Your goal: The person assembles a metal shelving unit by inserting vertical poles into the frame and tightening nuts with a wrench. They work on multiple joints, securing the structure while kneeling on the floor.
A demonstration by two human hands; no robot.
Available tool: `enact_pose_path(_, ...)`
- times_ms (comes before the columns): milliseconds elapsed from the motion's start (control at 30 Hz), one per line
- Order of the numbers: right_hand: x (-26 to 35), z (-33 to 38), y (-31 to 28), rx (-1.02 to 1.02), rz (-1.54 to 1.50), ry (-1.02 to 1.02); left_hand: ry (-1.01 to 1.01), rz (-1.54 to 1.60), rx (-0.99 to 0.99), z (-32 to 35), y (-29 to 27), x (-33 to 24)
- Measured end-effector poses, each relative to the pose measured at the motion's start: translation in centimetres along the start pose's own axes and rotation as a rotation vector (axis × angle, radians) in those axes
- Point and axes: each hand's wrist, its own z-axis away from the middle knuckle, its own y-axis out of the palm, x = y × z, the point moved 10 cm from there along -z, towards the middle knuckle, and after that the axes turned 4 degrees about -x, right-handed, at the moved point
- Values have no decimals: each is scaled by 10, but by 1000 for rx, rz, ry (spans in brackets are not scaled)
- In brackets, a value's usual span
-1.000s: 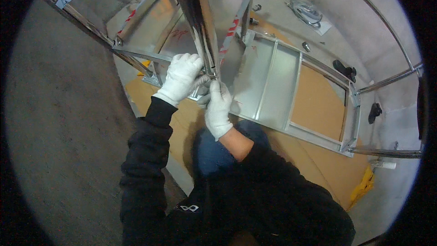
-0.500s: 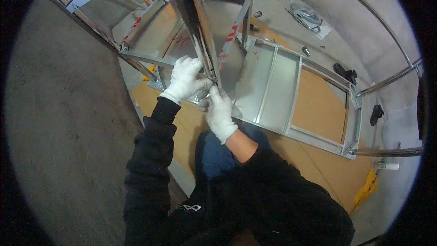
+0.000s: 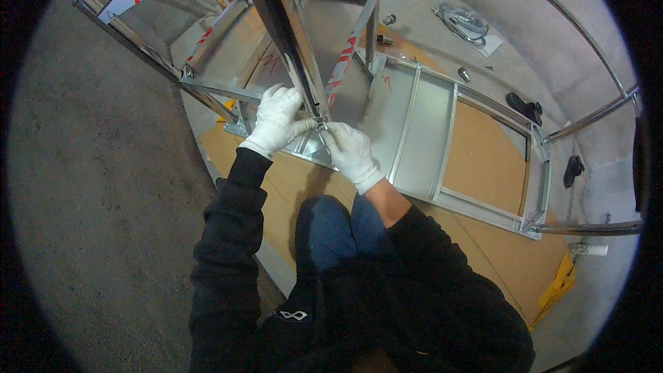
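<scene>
A shiny round metal tube (image 3: 280,14) runs down toward me, its near end between my two hands. My left hand (image 3: 275,121), in a white glove, grips that end from the left, with the fingers partly behind it and the thumb at its tip. In a matching glove, my right hand (image 3: 353,157) pinches at a small metal fitting (image 3: 322,124) on the tube's end. The glove tips partly cover the fitting, so its exact kind is hidden. Beneath lies a metal frame with sheet panels (image 3: 376,135).
Cardboard (image 3: 483,152) lies under the frame. Bent metal rails (image 3: 590,124) rise at right; another tube (image 3: 124,34) stands at left. Red-and-white tape (image 3: 343,62) marks one bar. Bagged hoses (image 3: 464,25), a metal fitting (image 3: 464,74) and black parts (image 3: 523,108) lie at right.
My right hand has shifted slightly right, its fingers straightening away from my left hand. The small fitting at the tube's end shows more clearly. My left hand stays on the tube.
</scene>
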Motion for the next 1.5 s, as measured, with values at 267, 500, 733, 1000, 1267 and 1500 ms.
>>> enact_pose_path(267, 15, -11, -5, 54, 215, -165, 20, -35, -53, 2, -5, -5)
enact_pose_path(500, 26, -20, -10, 156, 369, -295, 3, -44, -26, 3, -1, -1)
enact_pose_path(733, 1, -3, 8, -11, -105, 189, 17, -6, -41, 2, 0, -1)
enact_pose_path(1000, -10, 6, 15, -35, -303, 366, 50, -14, 3, 1, 5, 0)
enact_pose_path(1267, 12, -20, -11, 132, 197, -165, 74, -8, -12, 3, 0, -3)
enact_pose_path(1500, 0, -25, -8, 197, 107, -28, 43, 0, 31, 0, 0, -5)
